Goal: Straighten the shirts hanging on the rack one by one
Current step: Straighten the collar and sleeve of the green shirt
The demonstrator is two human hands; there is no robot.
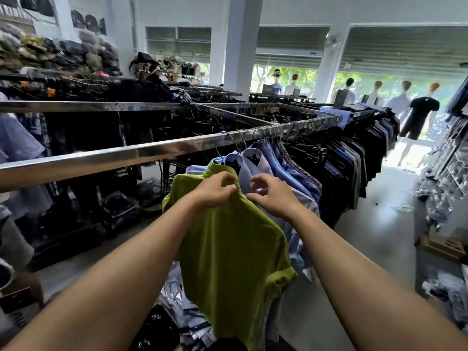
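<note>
Fingers point(224, 177) of the left hand point(215, 191) pinch the top of the green shirt point(228, 249); right hand point(274, 198) curls just beside, grip unclear; cloth hangs below both.

Olive-green shirt point(228, 244) — pale blue shirts point(268, 163) behind — chrome rail point(126, 154).

Front shirt point(228, 239) hangs on rail point(141, 150), others point(291, 168) behind.

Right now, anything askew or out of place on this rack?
The olive-green short-sleeved shirt at the near end of the shiny metal rail hangs skewed, out of line with the blue shirts behind. The left hand and right hand are at its neck. Clear-plastic-wrapped garments lie heaped on the floor underneath.
</note>
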